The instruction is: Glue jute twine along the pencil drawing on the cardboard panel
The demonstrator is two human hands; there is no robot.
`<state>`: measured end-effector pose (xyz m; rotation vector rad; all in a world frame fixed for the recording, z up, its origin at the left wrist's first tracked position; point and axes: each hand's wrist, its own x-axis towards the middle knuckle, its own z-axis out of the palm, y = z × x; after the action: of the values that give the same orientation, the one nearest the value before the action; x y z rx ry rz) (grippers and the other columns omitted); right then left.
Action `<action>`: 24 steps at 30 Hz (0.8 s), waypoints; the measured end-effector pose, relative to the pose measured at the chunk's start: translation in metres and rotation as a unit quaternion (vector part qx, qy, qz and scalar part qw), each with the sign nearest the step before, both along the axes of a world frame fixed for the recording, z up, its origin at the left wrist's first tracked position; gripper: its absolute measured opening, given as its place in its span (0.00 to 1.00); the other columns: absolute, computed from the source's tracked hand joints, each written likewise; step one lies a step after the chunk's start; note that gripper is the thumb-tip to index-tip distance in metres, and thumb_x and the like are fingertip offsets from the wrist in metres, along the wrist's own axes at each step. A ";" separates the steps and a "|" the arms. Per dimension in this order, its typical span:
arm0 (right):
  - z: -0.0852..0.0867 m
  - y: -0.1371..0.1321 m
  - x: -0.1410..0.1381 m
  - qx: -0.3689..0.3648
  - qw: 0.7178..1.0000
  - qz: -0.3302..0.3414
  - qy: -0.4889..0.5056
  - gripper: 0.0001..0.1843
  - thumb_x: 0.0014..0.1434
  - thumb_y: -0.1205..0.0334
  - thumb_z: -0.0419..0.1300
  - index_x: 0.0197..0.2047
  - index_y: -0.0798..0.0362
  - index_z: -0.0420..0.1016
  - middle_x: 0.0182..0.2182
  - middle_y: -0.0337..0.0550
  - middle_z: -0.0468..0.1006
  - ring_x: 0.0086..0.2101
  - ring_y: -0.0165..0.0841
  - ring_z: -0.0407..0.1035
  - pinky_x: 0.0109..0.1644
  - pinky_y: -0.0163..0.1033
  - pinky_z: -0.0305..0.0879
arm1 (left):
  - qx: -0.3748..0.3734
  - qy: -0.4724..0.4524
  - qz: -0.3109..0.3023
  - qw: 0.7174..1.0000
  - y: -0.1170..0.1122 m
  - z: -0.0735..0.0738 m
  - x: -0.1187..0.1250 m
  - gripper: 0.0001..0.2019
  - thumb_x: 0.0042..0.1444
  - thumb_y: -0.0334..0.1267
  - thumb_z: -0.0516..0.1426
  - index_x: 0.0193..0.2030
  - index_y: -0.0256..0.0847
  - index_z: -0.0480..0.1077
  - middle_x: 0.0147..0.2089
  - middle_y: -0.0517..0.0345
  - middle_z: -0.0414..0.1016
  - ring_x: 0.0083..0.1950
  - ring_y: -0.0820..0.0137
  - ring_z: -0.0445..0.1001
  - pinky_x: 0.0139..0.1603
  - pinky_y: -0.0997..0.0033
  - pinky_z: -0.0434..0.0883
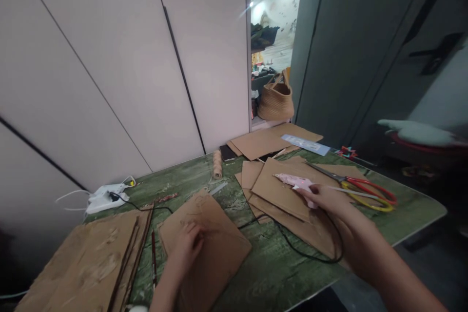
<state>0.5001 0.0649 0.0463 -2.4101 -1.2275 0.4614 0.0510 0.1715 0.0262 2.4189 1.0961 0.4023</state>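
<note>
Where the left hand point(190, 240) lies: loosely curled over a card point(221, 239) on the bench point(256, 275) — whether it pinches anything, I cannot tell.
Right hand point(324, 199): closed around the handle point(312, 201) of the pink glue gun point(294, 181), above the card pile point(263, 191), nozzle point(276, 175) towards the left.
Glue gun: probably light, hard plastic; best held by the handle — the nozzle may be hot.
Card: likely light and stiff, yet easily creased; opposite edges give the safest hold.

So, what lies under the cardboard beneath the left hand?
The green table and, apparently, a black cable, showing either side of the cardboard; the cable's covered middle can't be seen.
</note>
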 end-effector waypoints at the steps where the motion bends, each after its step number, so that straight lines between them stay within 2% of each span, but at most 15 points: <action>1: 0.002 -0.005 0.002 0.030 0.999 0.010 0.021 0.29 0.57 0.35 0.54 0.23 0.53 0.73 0.22 0.48 0.77 0.26 0.41 0.72 0.30 0.40 0.62 | -0.011 -0.021 -0.001 1.000 0.000 0.001 -0.002 0.12 0.54 0.30 0.52 0.39 0.40 0.76 0.38 0.50 0.77 0.41 0.61 0.75 0.43 0.63 0.71; 4: 0.011 -0.023 0.004 0.137 0.986 0.032 0.094 0.31 0.54 0.31 0.54 0.24 0.52 0.72 0.21 0.45 0.74 0.25 0.39 0.69 0.28 0.40 0.61 | -0.061 -0.080 0.000 0.995 -0.001 0.004 -0.010 0.10 0.56 0.33 0.52 0.37 0.40 0.76 0.36 0.52 0.76 0.37 0.64 0.75 0.39 0.66 0.70; 7: 0.024 -0.040 -0.010 0.202 0.949 0.040 0.240 0.27 0.53 0.32 0.59 0.29 0.51 0.71 0.26 0.48 0.77 0.28 0.39 0.70 0.30 0.40 0.66 | -0.106 -0.128 0.032 0.986 -0.002 0.005 -0.019 0.10 0.58 0.38 0.54 0.37 0.40 0.76 0.35 0.54 0.77 0.36 0.65 0.74 0.38 0.68 0.70; 9: 0.031 -0.045 -0.033 0.203 0.913 0.048 0.351 0.25 0.53 0.35 0.62 0.34 0.50 0.71 0.30 0.50 0.80 0.28 0.38 0.71 0.31 0.39 0.68 | -0.137 -0.150 0.054 0.978 -0.004 0.006 -0.024 0.10 0.58 0.40 0.55 0.39 0.40 0.76 0.35 0.54 0.78 0.36 0.65 0.74 0.37 0.69 0.69; 12: 0.033 -0.038 -0.082 0.169 0.878 0.088 0.438 0.25 0.53 0.37 0.64 0.35 0.51 0.66 0.26 0.45 0.78 0.22 0.31 0.67 0.24 0.35 0.61 | -0.168 -0.174 0.063 0.968 -0.007 0.006 -0.030 0.10 0.58 0.42 0.57 0.38 0.39 0.75 0.35 0.55 0.78 0.37 0.65 0.75 0.38 0.69 0.70; 15: 0.022 -0.019 -0.138 0.079 0.852 0.166 0.490 0.28 0.51 0.35 0.65 0.37 0.51 0.64 0.21 0.36 0.73 0.18 0.27 0.62 0.22 0.32 0.56 | -0.174 -0.190 0.066 0.964 -0.010 0.006 -0.033 0.10 0.58 0.42 0.56 0.38 0.39 0.74 0.36 0.55 0.78 0.38 0.66 0.75 0.40 0.69 0.70; 18: 0.004 0.001 -0.184 0.018 0.839 0.224 0.496 0.28 0.49 0.35 0.65 0.35 0.51 0.63 0.19 0.31 0.69 0.16 0.25 0.59 0.21 0.31 0.55 | -0.177 -0.196 0.065 0.962 -0.012 0.003 -0.035 0.10 0.59 0.41 0.56 0.41 0.38 0.73 0.35 0.57 0.76 0.37 0.68 0.73 0.39 0.71 0.69; 21: -0.016 0.014 -0.212 -0.009 0.837 0.250 0.487 0.27 0.50 0.36 0.64 0.32 0.50 0.61 0.18 0.29 0.67 0.16 0.25 0.59 0.21 0.32 0.55 | -0.177 -0.200 0.063 0.962 -0.014 0.001 -0.036 0.10 0.59 0.39 0.55 0.42 0.37 0.73 0.34 0.57 0.75 0.36 0.69 0.72 0.38 0.72 0.68; 24: -0.028 0.018 -0.226 -0.013 0.846 0.262 0.464 0.25 0.52 0.37 0.63 0.32 0.49 0.60 0.17 0.28 0.66 0.17 0.25 0.59 0.22 0.32 0.55 | -0.180 -0.202 0.062 0.961 -0.015 0.000 -0.036 0.10 0.59 0.38 0.54 0.43 0.37 0.73 0.37 0.56 0.76 0.38 0.68 0.72 0.40 0.71 0.68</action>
<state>0.2743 0.0827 0.0187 -1.4211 -1.3252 1.5707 0.0150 0.1569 0.0259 1.8521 1.0312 0.6437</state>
